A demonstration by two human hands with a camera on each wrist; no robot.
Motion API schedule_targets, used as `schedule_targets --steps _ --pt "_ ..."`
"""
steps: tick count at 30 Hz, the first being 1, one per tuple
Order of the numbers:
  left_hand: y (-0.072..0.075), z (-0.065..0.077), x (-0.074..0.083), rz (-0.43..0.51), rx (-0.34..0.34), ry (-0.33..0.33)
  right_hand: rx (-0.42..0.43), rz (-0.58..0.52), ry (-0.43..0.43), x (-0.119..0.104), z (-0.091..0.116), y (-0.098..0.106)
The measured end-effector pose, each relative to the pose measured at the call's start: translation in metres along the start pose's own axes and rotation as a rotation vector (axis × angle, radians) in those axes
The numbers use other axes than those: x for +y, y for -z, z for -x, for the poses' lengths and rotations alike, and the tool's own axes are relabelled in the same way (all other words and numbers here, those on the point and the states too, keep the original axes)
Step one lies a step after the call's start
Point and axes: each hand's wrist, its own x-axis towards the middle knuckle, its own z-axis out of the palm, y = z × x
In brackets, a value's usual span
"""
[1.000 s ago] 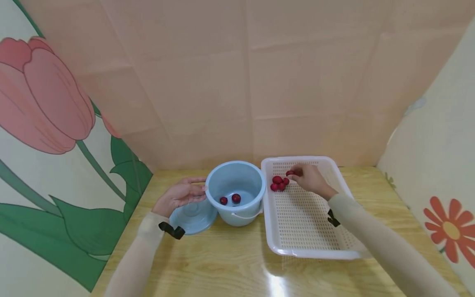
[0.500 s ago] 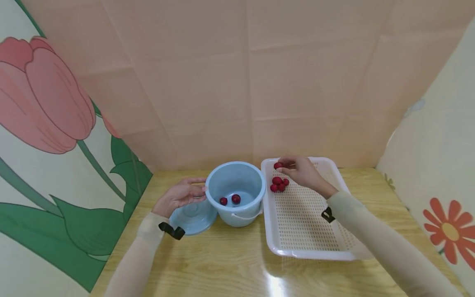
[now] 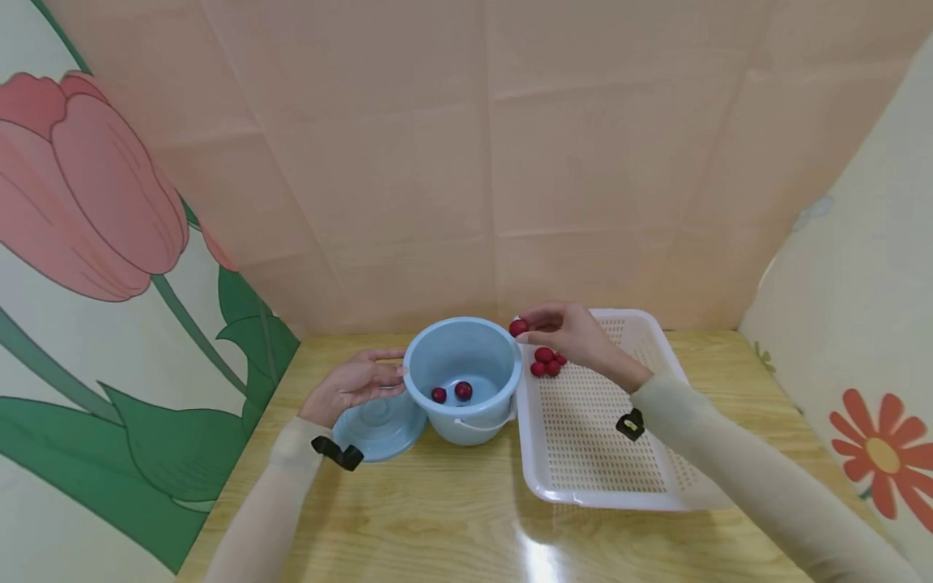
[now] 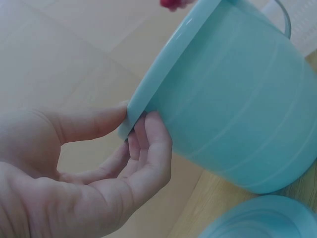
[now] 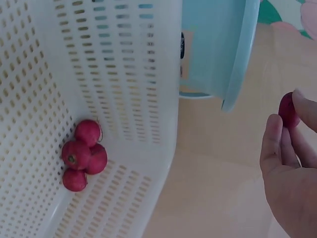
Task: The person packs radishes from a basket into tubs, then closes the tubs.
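Observation:
My left hand (image 3: 357, 382) pinches the rim of a light blue bucket (image 3: 470, 425); in the left wrist view the thumb is on the lip and the fingers (image 4: 157, 144) curl beneath it. Two red radishes (image 3: 463, 390) lie on the bucket's floor. My right hand (image 3: 576, 334) pinches another radish (image 3: 518, 327) between thumb and fingertips, up at the bucket's right rim. Right of the bucket is a white slotted basket (image 3: 535, 478), where several radishes (image 5: 77, 154) sit clustered in a corner. The held radish (image 5: 288, 110) shows well apart from them in the right wrist view.
A blue lid (image 3: 382, 429) lies on the wooden table (image 3: 437, 518) left of the bucket, partly under my left hand. The bucket's white handle (image 3: 484, 425) hangs down its front. A beige covering (image 3: 481, 202) rises behind the table.
My right hand has carried the radish left and slightly up, from over the basket to the bucket's rim. The left hand and bucket have stayed in place.

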Motion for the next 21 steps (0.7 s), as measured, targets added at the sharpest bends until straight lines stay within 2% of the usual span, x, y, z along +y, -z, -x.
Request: schedule_targets --steps 10,16,21 --pt "0.0 0.0 0.0 0.001 0.004 0.01 -0.027 -0.004 -0.057 -0.012 -0.007 -0.004" --pt "0.001 0.001 0.001 -0.031 0.008 0.007 -0.069 -0.019 -0.026 -0.023 -0.018 -0.016" --pt "0.0 -0.001 0.001 -0.015 0.012 0.015 -0.128 -0.006 -0.029 -0.028 -0.027 -0.028"
